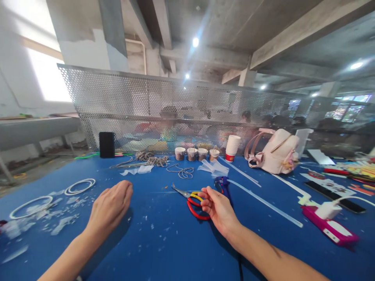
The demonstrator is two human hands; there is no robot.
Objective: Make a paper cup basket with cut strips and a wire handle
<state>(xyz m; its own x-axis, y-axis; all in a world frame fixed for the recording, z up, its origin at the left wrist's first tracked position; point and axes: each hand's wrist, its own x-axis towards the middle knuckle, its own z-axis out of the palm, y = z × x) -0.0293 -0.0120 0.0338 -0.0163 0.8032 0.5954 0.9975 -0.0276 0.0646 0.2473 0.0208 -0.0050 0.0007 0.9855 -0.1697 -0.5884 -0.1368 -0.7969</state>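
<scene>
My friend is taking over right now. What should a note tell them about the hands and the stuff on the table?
Left hand: empty, loosely curled, hovering over the blue table, holding nothing.
Right hand: fingers on the red and yellow handles of the scissors, which lie on the table with the blades pointing left.
Nearby: white rings and white scraps at left; cord, small cups and a cup stack at the back; clear strips to the right.
Done: scraps already lie at left.
Left: scissors not lifted yet.

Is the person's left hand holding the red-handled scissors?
No: the left hand hovers empty above the blue table; the right hand touches the scissors.
</scene>
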